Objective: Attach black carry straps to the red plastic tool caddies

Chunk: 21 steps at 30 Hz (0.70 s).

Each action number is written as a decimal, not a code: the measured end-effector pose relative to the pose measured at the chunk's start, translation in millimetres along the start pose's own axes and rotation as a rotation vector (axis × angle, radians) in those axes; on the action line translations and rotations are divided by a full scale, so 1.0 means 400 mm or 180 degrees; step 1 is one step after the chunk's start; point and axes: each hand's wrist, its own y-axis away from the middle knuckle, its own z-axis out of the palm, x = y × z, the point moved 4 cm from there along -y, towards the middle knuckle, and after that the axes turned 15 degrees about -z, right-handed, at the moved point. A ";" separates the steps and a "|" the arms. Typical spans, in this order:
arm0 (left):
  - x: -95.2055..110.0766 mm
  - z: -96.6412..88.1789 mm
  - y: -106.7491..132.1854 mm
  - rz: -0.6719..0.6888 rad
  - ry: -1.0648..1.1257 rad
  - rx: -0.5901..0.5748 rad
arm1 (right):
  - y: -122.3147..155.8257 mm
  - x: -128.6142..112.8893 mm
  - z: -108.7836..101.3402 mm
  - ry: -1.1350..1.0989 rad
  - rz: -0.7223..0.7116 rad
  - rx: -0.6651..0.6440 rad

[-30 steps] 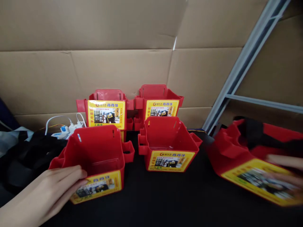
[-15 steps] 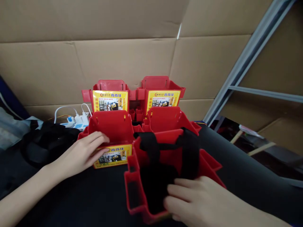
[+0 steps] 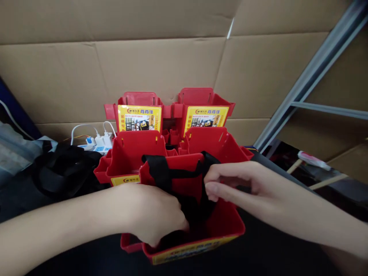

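Note:
A red plastic bin (image 3: 227,224) with a yellow label stands nearest me on the black table, with a black strap (image 3: 161,172) threaded over its back wall. My left hand (image 3: 152,214) reaches down into the bin, fingers curled into the black strap material. My right hand (image 3: 232,180) hovers over the bin's right side, fingers curled and pinching the strap's right end. Behind it stand two more red bins, one on the left (image 3: 129,157) and one on the right (image 3: 212,142), and two further labelled bins, left (image 3: 139,115) and right (image 3: 205,111), against the cardboard.
A cardboard wall (image 3: 161,65) closes the back. A white power strip with plugs (image 3: 96,143) and a heap of black straps (image 3: 63,172) lie to the left. A grey metal shelf frame (image 3: 310,73) slants up on the right.
The strapped bin came in from the right and now stands in front of the others. My left hand left the left bin and went into the strapped one; my right hand rose to the strap.

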 end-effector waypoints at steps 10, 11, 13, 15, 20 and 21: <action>-0.009 -0.034 -0.004 0.0062 0.0123 -0.0180 | -0.013 0.027 -0.031 0.0068 -0.0090 0.0109; -0.031 -0.060 0.015 0.0077 0.0646 0.0117 | -0.015 0.022 -0.038 0.0077 -0.0185 0.0188; -0.080 -0.109 0.052 -0.0074 0.1558 0.0826 | -0.022 0.004 -0.051 0.0160 -0.0425 0.0389; -0.126 -0.135 0.080 -0.0302 0.2332 0.1518 | -0.036 -0.018 -0.057 0.0363 -0.0677 0.0559; -0.196 -0.119 0.075 -0.0642 0.3442 0.2461 | -0.095 -0.040 -0.046 0.0521 -0.1024 0.0554; -0.207 -0.113 0.069 -0.0716 0.3494 0.2528 | -0.108 -0.034 -0.048 0.0500 -0.1042 0.0554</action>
